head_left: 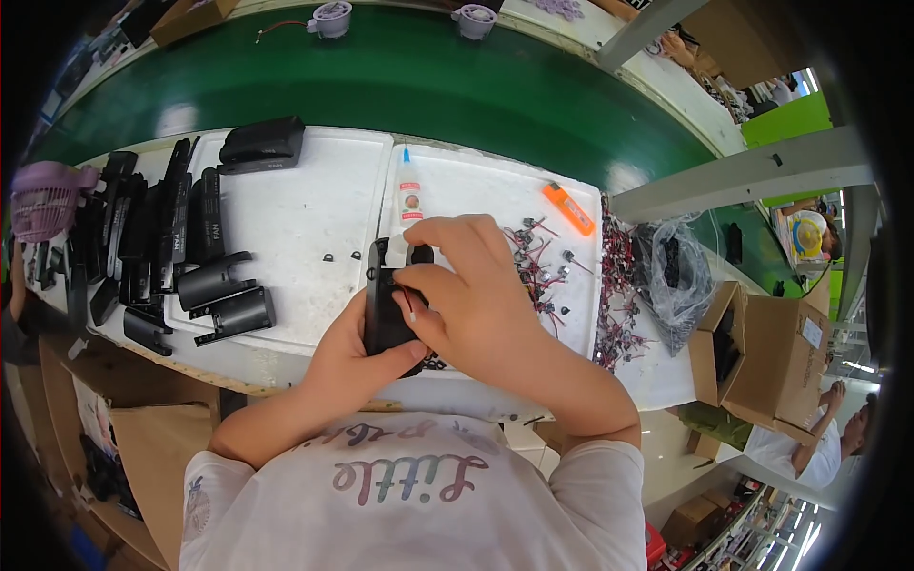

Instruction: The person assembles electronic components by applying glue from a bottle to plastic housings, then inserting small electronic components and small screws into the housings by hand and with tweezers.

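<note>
In front of my chest, a black plastic shell stands lengthwise in my left hand, its thumb across the lower end. My right hand is closed over the shell's upper part, thumb and fingers pinched on a small wired part. A thin dark red wire with a pale connector hangs below those fingertips; the part itself is mostly hidden. Just beyond lies a clear glue bottle with a blue tip. Two tiny black pieces rest on the white foam tray left of the shell.
Black shells crowd the left, beside a lilac fan. Small wired parts and an orange cutter lie right. Farther right are a clear plastic bag and cardboard boxes. A green conveyor belt runs behind.
</note>
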`<action>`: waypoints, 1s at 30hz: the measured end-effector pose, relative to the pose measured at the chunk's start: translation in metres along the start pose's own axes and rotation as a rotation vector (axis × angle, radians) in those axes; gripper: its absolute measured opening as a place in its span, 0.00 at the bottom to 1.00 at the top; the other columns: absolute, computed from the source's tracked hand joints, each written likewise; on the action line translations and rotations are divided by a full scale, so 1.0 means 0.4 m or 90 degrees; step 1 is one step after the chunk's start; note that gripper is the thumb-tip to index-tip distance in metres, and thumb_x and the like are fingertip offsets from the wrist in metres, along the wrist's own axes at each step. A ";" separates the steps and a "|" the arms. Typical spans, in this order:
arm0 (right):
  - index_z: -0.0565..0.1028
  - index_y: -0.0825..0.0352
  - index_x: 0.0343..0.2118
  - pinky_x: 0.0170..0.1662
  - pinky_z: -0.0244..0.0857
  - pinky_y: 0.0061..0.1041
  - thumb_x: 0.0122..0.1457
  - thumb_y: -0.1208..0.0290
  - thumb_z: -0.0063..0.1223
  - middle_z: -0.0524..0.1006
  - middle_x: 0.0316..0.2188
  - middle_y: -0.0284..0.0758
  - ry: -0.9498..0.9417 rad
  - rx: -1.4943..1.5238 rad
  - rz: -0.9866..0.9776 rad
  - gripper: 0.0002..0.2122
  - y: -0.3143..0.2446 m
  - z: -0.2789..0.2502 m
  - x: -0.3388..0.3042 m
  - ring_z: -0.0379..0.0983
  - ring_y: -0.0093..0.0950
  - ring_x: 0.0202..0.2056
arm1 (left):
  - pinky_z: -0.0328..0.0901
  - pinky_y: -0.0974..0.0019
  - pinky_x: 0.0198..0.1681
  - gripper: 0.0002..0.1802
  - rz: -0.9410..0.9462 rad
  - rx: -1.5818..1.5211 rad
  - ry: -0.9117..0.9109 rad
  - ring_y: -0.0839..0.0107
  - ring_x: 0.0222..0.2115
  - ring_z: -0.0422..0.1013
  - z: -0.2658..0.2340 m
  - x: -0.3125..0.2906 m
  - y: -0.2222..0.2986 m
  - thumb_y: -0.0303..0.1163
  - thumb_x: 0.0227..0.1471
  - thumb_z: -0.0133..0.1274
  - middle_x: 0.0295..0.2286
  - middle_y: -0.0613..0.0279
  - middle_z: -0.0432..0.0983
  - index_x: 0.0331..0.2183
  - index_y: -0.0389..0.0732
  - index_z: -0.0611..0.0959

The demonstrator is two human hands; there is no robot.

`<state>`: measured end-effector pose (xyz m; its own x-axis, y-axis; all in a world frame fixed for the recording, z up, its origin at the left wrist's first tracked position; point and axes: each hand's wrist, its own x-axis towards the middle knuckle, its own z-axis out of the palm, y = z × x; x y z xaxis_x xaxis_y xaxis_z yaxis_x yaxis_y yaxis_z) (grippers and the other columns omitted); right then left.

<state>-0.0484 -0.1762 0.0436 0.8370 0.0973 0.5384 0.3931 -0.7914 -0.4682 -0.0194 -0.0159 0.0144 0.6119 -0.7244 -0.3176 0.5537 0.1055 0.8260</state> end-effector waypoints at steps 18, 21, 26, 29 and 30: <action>0.73 0.64 0.27 0.24 0.59 0.27 0.40 0.74 0.57 0.69 0.22 0.32 -0.197 -0.083 -0.056 0.09 0.002 -0.049 -0.051 0.67 0.28 0.23 | 0.62 0.64 0.44 0.23 0.083 -0.051 -0.093 0.69 0.42 0.65 -0.061 0.011 0.037 0.37 0.54 0.47 0.42 0.56 0.67 0.48 0.35 0.65; 0.74 0.67 0.25 0.28 0.62 0.32 0.44 0.74 0.56 0.70 0.23 0.36 -0.116 -0.139 0.055 0.05 0.123 -0.072 -0.014 0.68 0.36 0.26 | 0.61 0.62 0.45 0.28 0.336 0.735 0.008 0.60 0.42 0.65 -0.106 0.027 0.166 0.32 0.44 0.57 0.41 0.51 0.68 0.47 0.34 0.68; 0.75 0.68 0.26 0.35 0.62 0.33 0.47 0.70 0.55 0.71 0.24 0.38 -0.114 -0.270 0.155 0.07 0.341 -0.095 0.057 0.69 0.37 0.31 | 0.60 0.59 0.47 0.26 0.451 1.240 0.209 0.55 0.44 0.64 -0.185 0.117 0.327 0.24 0.40 0.55 0.43 0.49 0.67 0.46 0.34 0.70; 0.76 0.68 0.29 0.35 0.63 0.33 0.47 0.70 0.55 0.71 0.25 0.39 -0.159 -0.298 0.210 0.08 0.401 -0.088 0.073 0.69 0.37 0.32 | 0.57 0.60 0.51 0.30 0.437 1.318 0.189 0.56 0.48 0.62 -0.273 0.190 0.364 0.24 0.41 0.55 0.45 0.51 0.67 0.49 0.36 0.67; 0.76 0.67 0.30 0.35 0.63 0.33 0.47 0.70 0.55 0.71 0.26 0.39 -0.189 -0.295 0.238 0.08 0.409 -0.084 0.076 0.69 0.37 0.33 | 0.58 0.60 0.50 0.30 0.322 1.335 0.180 0.56 0.48 0.62 -0.289 0.203 0.368 0.24 0.40 0.55 0.45 0.52 0.67 0.49 0.37 0.67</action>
<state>0.0286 -0.3229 0.0071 0.9808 -0.1243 0.1505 -0.0927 -0.9752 -0.2012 0.1770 0.0195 0.0564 0.6200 -0.7698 0.1519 -0.7719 -0.6331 -0.0578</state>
